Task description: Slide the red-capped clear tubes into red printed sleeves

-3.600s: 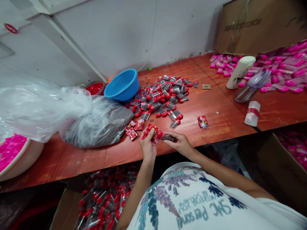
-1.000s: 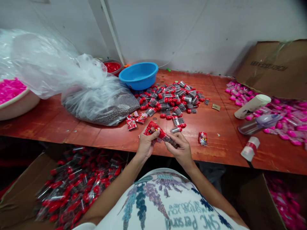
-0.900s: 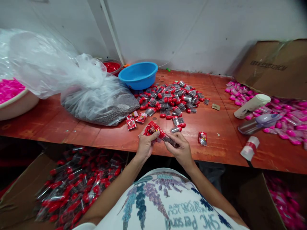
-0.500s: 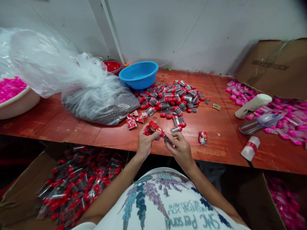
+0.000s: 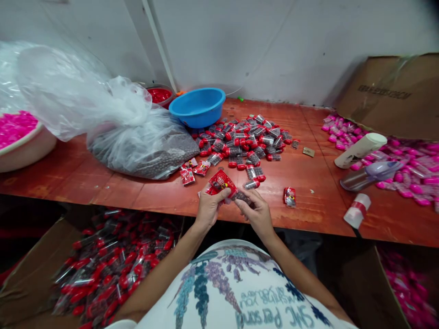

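Just over the table's front edge, my left hand pinches a red printed packet, its face turned up toward me. My right hand grips a small clear bottle with dark contents at the packet's right edge. Fingers hide much of the bottle, so I cannot tell whether it is inside the packet or against it. Beyond my hands lies a heap of small clear bottles with red caps and dark beads. Several red packets lie left of my hands, and a filled-looking one lies to the right.
Left stand a tied plastic bag of dark beads and a white basin of pink pieces. A blue basin is behind. Pink-capped bottles, a tumbler and a carton occupy the right. Below is a box of red-capped bottles.
The red packet has been straightened and tilted, so more of its printed face shows. My right fingers have shifted slightly, and more of the dark-filled bottle is visible between my hands.
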Demonstrator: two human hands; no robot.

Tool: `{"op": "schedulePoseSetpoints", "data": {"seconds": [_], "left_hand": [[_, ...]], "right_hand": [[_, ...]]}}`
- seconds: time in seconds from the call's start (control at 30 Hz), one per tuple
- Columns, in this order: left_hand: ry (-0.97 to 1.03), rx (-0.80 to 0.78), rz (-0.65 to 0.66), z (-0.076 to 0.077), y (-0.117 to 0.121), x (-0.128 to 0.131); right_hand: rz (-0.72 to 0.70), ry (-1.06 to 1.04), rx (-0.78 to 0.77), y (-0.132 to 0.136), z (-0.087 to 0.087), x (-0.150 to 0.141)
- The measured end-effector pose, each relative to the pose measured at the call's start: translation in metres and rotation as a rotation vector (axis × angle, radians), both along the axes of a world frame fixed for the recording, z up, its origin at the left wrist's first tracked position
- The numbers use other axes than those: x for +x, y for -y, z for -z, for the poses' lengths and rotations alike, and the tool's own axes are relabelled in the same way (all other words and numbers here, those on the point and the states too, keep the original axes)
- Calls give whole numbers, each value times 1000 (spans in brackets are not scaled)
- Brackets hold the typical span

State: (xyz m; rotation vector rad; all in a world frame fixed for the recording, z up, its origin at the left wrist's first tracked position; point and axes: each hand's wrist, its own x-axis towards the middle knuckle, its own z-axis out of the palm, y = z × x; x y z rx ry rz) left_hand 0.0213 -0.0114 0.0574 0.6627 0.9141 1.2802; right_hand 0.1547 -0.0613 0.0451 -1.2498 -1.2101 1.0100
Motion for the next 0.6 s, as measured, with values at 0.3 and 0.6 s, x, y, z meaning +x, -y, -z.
{"op": "schedulePoseSetpoints", "data": {"seconds": [0.3,0.6], "left_hand": [[-43,-25,2,0,0,-4],[-54,8,-15,6,3,-6]], "right_hand": [[9,-8,-1,-1,9,-5],[55,-192,-80,1,13,-8]]}}
